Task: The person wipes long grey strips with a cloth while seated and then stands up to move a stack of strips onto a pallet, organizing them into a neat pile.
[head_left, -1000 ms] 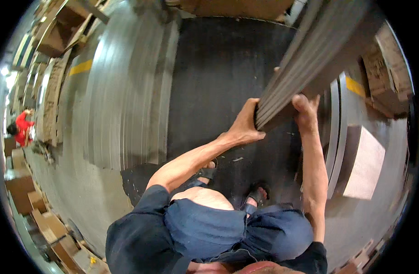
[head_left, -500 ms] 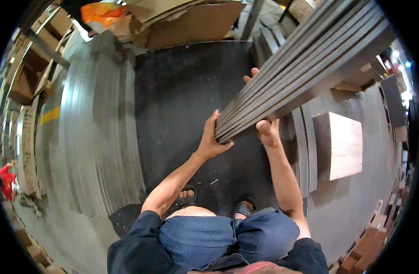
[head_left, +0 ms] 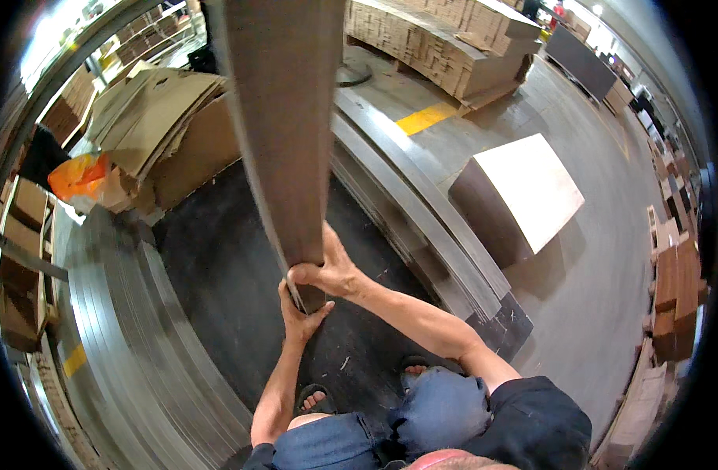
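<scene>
A bundle of long grey-brown planks (head_left: 285, 141) is between my two hands, one broad face turned toward me and its far end running out of the top of the picture. My left hand (head_left: 299, 319) cups the near lower end, fingers on one side and thumb on the other. Just above it, my right hand (head_left: 334, 270) is wrapped round the bundle, with the thumb across the broad face. The planks are held clear of the black mat (head_left: 206, 227). Most of the separate plank edges are hidden from this side.
Stacked long grey planks (head_left: 116, 337) lie at my left, and more planks (head_left: 414, 192) lie at my right. Beyond those stands a block-shaped box (head_left: 523, 196) with a pale top. Flattened cardboard (head_left: 163, 117) and palletised cartons (head_left: 445, 55) stand farther off.
The bundle has swung from the upper right to nearly straight ahead and turned its broad face toward me. Both hands moved left and lower with it, and the right hand now grips across the face.
</scene>
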`<state>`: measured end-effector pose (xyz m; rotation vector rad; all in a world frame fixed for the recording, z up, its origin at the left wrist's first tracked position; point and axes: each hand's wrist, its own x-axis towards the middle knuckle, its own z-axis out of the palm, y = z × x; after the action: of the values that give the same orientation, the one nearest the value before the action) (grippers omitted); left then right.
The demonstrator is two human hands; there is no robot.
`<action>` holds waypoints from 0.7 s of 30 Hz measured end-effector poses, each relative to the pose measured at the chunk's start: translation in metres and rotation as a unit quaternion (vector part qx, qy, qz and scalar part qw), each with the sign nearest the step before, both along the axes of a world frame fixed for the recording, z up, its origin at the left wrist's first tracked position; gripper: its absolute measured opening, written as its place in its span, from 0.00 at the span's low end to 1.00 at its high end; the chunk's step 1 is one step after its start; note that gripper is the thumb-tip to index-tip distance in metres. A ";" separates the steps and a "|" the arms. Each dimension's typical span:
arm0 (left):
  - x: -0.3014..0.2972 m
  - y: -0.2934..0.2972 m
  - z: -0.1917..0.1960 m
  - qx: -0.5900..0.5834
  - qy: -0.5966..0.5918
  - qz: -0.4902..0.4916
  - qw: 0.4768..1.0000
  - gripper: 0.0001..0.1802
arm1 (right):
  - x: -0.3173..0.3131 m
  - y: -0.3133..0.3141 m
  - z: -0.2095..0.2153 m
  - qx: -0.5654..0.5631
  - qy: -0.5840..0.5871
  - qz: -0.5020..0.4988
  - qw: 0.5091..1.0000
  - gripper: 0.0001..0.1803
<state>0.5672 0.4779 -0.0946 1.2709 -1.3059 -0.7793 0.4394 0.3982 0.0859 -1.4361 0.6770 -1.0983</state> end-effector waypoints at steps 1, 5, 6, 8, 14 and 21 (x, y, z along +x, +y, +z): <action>-0.001 0.000 -0.007 -0.012 0.012 -0.002 1.000 0.54 | 0.002 0.000 0.002 -0.026 -0.009 0.012 1.000 0.61; -0.009 0.011 -0.027 -0.006 0.070 0.007 0.997 0.54 | 0.006 0.007 0.001 -0.057 -0.037 0.008 0.998 0.61; -0.012 0.012 -0.028 -0.013 0.076 0.017 0.997 0.54 | 0.005 0.006 0.000 -0.060 -0.042 0.011 0.997 0.60; -0.014 0.012 -0.040 0.002 0.106 0.002 0.994 0.53 | 0.006 0.005 -0.001 -0.067 -0.053 0.020 0.996 0.59; -0.012 0.040 -0.028 0.047 0.027 -0.009 0.998 0.53 | -0.001 0.003 -0.003 -0.035 -0.105 0.075 0.991 0.57; -0.005 0.169 0.027 0.206 -0.074 0.159 0.963 0.55 | 0.024 0.016 -0.040 0.233 -0.165 0.157 0.946 0.47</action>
<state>0.5623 0.6472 -0.0677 1.8521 -1.0439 -0.7568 0.4633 0.4142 0.0454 -0.8880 0.4109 -0.8283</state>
